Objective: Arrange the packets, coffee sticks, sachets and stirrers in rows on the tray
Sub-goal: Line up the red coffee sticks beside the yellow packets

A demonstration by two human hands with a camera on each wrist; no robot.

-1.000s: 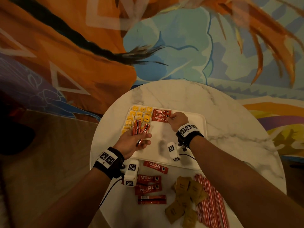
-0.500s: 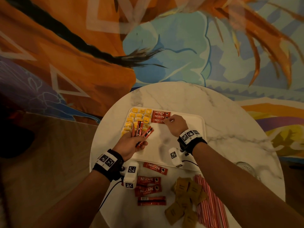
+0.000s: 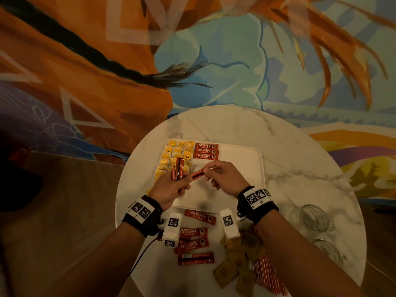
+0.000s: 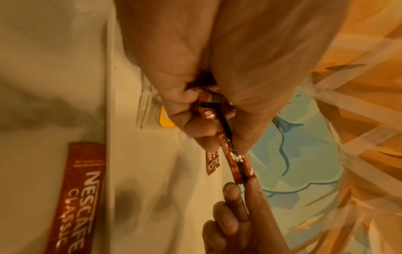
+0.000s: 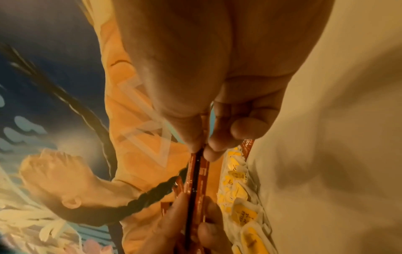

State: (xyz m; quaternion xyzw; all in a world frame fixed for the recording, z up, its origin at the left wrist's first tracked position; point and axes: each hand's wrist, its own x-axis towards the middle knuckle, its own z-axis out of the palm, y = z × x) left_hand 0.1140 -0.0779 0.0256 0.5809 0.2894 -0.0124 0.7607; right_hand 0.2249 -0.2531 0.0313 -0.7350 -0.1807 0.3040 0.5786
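1. Tray (image 3: 246, 166), frame centre: three coffee sticks (image 3: 206, 151) in a row, beside yellow packets (image 3: 171, 155).
2. Left hand (image 3: 171, 187) grips a few sticks.
3. Right hand (image 3: 222, 176) pinches one stick (image 3: 198, 173).
4. Four sticks (image 3: 194, 232) lie below.

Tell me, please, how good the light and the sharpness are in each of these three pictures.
Head view: dim, warm light, edges bent by the wide lens, yet the white rectangular tray reads sharply. Left wrist view: the left hand is overexposed and blurred. Right wrist view: soft and smeared; the right hand casts a shadow.
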